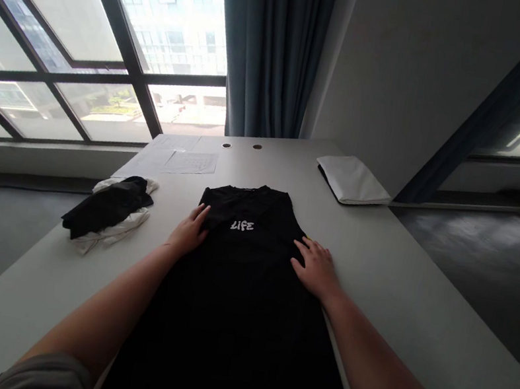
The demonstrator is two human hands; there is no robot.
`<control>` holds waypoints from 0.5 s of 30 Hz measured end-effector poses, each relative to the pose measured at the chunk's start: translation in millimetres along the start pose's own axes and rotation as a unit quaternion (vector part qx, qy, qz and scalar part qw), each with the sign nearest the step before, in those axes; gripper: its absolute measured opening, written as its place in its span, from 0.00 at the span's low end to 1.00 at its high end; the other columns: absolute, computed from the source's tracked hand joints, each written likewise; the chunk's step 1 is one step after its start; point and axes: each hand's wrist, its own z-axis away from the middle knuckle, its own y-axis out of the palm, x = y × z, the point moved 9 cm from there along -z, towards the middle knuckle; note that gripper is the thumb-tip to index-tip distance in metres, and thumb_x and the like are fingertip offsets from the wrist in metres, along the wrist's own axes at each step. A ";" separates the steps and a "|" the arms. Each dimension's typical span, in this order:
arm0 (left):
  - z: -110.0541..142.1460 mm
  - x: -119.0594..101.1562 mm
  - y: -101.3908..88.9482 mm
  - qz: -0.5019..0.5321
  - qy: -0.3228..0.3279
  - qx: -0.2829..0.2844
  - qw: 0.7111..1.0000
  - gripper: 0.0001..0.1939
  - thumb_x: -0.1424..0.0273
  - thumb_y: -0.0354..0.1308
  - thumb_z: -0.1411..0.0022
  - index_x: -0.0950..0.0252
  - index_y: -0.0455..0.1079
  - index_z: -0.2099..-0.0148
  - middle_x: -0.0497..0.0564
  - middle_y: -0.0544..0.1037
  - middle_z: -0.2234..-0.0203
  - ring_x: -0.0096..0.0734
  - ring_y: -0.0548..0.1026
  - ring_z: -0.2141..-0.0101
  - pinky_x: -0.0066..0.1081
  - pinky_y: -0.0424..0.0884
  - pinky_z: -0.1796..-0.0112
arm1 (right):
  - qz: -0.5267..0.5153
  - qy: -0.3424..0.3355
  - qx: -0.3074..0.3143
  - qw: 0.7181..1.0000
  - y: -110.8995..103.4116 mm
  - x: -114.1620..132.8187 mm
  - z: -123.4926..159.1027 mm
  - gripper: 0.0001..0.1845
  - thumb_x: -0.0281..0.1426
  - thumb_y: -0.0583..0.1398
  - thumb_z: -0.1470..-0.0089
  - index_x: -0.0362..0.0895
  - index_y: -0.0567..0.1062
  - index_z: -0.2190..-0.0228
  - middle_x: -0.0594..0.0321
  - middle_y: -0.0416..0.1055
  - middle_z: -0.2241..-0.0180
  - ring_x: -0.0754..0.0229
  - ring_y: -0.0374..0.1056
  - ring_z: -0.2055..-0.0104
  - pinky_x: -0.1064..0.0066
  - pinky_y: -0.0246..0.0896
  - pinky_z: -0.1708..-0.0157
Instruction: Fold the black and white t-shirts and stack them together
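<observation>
A black shirt with a small white print near its top lies spread on the table, its neckline pointing away from me. No sleeves show at its sides. On its left edge, level with the print, rests my left hand, fingers stretched forward over the cloth. My right hand lies at the opposite edge, fingers spread with the tips on the fabric. Neither hand grips anything. The lower end of the shirt runs out of the bottom of the view.
The white table reaches toward a blue curtain and a window. Crumpled black and white clothes lie at its left edge. Printed papers are at the back left. A folded white item sits at the back right.
</observation>
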 end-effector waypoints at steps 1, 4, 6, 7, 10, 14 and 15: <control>0.0 8.0 2.7 0.004 -0.027 0.006 1.000 0.39 0.68 0.54 0.34 0.62 0.48 0.24 0.60 0.57 0.28 0.50 0.64 0.33 0.49 0.65 0.34 | 0.000 0.001 0.000 1.000 -0.3 0.1 0.0 0.29 0.38 0.57 0.35 0.47 0.69 0.35 0.54 0.59 0.32 0.46 0.53 0.30 0.47 0.43 0.31; 1.4 17.1 9.2 0.000 -0.042 0.037 0.998 0.33 0.70 0.52 0.33 0.64 0.57 0.28 0.59 0.65 0.32 0.47 0.64 0.32 0.48 0.62 0.32 | 0.000 0.001 -0.001 1.000 -0.5 0.1 -0.3 0.28 0.37 0.57 0.35 0.47 0.70 0.36 0.54 0.59 0.32 0.46 0.53 0.31 0.46 0.44 0.31; 4.1 14.2 5.1 -0.012 -0.023 0.028 0.999 0.30 0.73 0.52 0.35 0.62 0.62 0.31 0.56 0.65 0.32 0.45 0.63 0.32 0.48 0.61 0.32 | 0.000 0.000 0.000 1.000 -0.3 0.1 -0.5 0.29 0.38 0.57 0.36 0.47 0.70 0.36 0.54 0.59 0.32 0.46 0.53 0.31 0.46 0.44 0.31; 6.3 12.0 0.6 -0.019 -0.016 0.012 1.000 0.28 0.73 0.52 0.36 0.60 0.66 0.34 0.54 0.66 0.32 0.45 0.64 0.33 0.48 0.62 0.33 | -0.001 -0.001 -0.001 1.000 -0.3 0.1 -0.6 0.29 0.38 0.57 0.35 0.47 0.70 0.36 0.54 0.59 0.32 0.45 0.53 0.31 0.46 0.44 0.31; 15.0 7.3 -12.9 -0.026 -0.009 -0.025 0.999 0.17 0.70 0.55 0.36 0.57 0.74 0.47 0.53 0.76 0.42 0.44 0.72 0.41 0.48 0.68 0.37 | -0.001 0.000 -0.002 1.000 -1.0 0.3 0.0 0.29 0.38 0.57 0.35 0.47 0.69 0.35 0.54 0.59 0.32 0.45 0.53 0.30 0.45 0.44 0.31; 27.6 6.1 -19.3 0.033 0.016 -0.012 0.999 0.10 0.66 0.57 0.36 0.57 0.75 0.53 0.51 0.80 0.50 0.40 0.76 0.47 0.44 0.72 0.40 | 0.002 -0.001 -0.003 1.000 -1.3 1.3 1.1 0.29 0.38 0.57 0.35 0.47 0.69 0.35 0.54 0.59 0.32 0.44 0.53 0.30 0.45 0.44 0.31; 31.1 6.6 -20.2 0.047 0.027 -0.009 0.998 0.10 0.65 0.57 0.35 0.56 0.76 0.54 0.51 0.80 0.49 0.40 0.75 0.46 0.44 0.71 0.39 | 0.003 -0.001 -0.003 1.000 -1.0 1.3 1.3 0.29 0.38 0.57 0.35 0.47 0.69 0.35 0.54 0.59 0.32 0.44 0.53 0.30 0.45 0.45 0.31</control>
